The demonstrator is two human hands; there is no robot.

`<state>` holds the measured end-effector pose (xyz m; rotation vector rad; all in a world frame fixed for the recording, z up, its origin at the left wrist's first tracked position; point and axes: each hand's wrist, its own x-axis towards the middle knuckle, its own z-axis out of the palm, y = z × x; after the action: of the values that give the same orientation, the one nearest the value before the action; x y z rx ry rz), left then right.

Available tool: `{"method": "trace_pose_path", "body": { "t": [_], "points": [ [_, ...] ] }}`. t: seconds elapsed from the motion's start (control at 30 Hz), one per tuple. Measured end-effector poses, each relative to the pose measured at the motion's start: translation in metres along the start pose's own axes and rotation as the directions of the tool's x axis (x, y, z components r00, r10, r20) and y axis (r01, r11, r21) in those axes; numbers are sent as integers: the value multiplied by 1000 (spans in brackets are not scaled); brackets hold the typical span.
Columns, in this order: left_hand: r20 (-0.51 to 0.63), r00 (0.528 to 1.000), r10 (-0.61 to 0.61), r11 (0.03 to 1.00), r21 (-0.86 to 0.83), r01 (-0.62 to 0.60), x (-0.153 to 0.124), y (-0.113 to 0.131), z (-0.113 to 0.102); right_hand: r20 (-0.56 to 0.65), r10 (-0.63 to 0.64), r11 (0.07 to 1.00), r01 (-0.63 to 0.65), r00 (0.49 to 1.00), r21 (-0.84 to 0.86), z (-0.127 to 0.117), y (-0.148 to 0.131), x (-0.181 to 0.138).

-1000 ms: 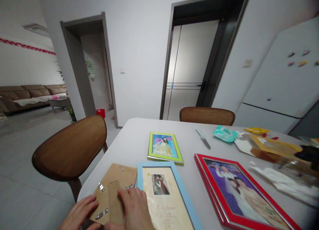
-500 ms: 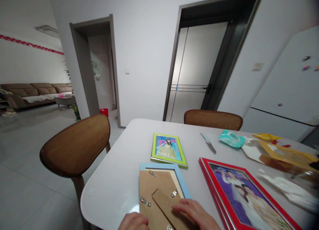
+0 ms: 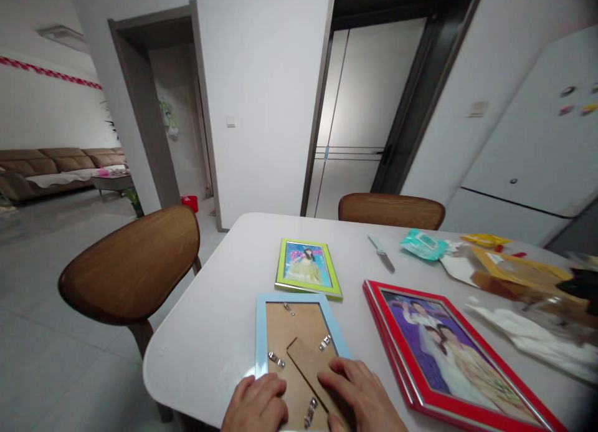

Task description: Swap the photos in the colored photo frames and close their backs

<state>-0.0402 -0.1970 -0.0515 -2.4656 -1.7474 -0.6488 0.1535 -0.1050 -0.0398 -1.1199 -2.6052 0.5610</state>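
From where I stand, the board (image 3: 303, 323) lies at the lower middle of the frame, clip side up, within the border of the blue frame (image 3: 261, 338). Metal clips (image 3: 276, 359) dot the board, and a flap (image 3: 314, 361) slants across its middle. The left hand (image 3: 259, 404) rests at the lower left edge of the board, fingers bent and close together; I can't tell whether they grip anything, as the thumb is hidden. The right hand (image 3: 362, 398) is on the flap, its fingers bent over it and the thumb lower down, apart from them.

Just beyond the blue frame, at centre, the green frame (image 3: 307, 267) lies picture side up. The red frame (image 3: 460, 357) fills the lower right, a second red edge under it. Farther up the table (image 3: 210, 332), right of centre, are a knife (image 3: 383, 257) and a teal pack (image 3: 424, 245).
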Motion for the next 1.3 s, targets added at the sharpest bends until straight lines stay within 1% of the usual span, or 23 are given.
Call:
{"method": "trace_pose_path", "body": {
  "t": [0.07,0.13,0.2,0.27,0.33,0.37,0.47,0.6,0.73,0.8,0.87,0.93,0.97,1.0,1.1,1.3],
  "points": [
    [55,998,-7,1000,1,7,0,0,-2,-8,-32,999,32,999,-1,-5,-2,-1],
    [98,995,-14,1000,-21,16,1,-2,-4,-41,-54,998,53,998,-14,-9,-2,4],
    [128,991,-42,998,-46,48,2,-5,-6,-99,-28,998,21,995,-67,-11,1,13],
    [151,986,-69,994,-69,80,1,-6,-6,-147,24,990,-43,989,-131,-12,5,23],
    [162,983,-82,991,-91,97,1,-7,-5,-154,58,984,-83,986,-160,-11,8,31],
    [161,983,-87,989,-101,104,1,-7,-5,-143,59,984,-81,988,-157,-11,10,33],
    [151,982,-113,983,-126,132,2,-5,-5,-111,29,994,-41,993,-104,-11,14,32],
    [172,972,-160,966,-175,190,5,1,-8,-117,13,999,-18,993,-46,-10,21,25],
    [194,954,-228,939,-213,268,6,5,-11,-164,3,996,-17,987,-86,-11,20,22],
    [208,947,-244,930,-225,289,5,6,-11,-198,-49,992,25,979,-120,-12,11,20],
    [223,943,-246,924,-239,297,5,5,-11,-164,-155,984,138,974,-110,-10,-1,19],
    [229,943,-241,919,-257,298,5,3,-10,-75,-266,964,263,961,-46,-5,-13,19],
    [228,944,-237,918,-267,295,5,2,-10,-37,-300,954,300,953,-12,-2,-17,20],
    [225,946,-235,915,-276,293,5,1,-11,-14,-316,949,316,949,11,2,-20,22],
    [217,948,-232,909,-298,290,5,-1,-11,-8,-306,951,306,952,37,7,-23,26],
    [204,948,-244,890,-341,303,5,-5,-8,94,-345,935,333,934,126,-10,-22,22]
  ]
}}
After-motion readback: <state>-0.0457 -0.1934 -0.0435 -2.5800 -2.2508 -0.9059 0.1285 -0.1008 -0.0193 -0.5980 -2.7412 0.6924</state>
